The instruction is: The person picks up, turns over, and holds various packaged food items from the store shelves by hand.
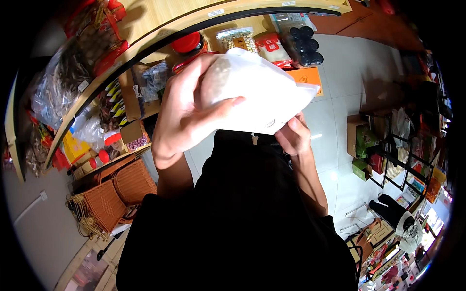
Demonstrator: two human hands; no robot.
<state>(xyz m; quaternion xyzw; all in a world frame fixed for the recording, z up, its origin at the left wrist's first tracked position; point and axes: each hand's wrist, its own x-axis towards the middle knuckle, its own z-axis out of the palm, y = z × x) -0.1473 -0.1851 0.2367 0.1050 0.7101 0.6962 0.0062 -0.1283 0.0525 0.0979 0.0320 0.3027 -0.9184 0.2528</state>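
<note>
A white, partly see-through plastic pouch (pixel 257 92) is held up in front of my chest, tilted. Small pale contents show through its left end, though their kind is unclear. My left hand (pixel 182 114) wraps round that end, thumb lying across the front. At the lower right corner, my right hand (pixel 294 136) pinches the pouch's edge, some of its fingers hidden behind it. Just beyond the pouch, on a shelf, stand a red-lidded jar (pixel 188 43), a clear bag of pale nuts or beans (pixel 237 40) and a red-and-white packet (pixel 273 48).
Black-capped containers (pixel 305 46) and an orange box (pixel 307 77) sit at the shelf's right end. A curved wooden shelf (pixel 160 31) spans the far left, loaded with bagged goods. Lower left is a wicker chair (pixel 114 196); a black rack (pixel 403 160) stands right, a person (pixel 405 223) farther off.
</note>
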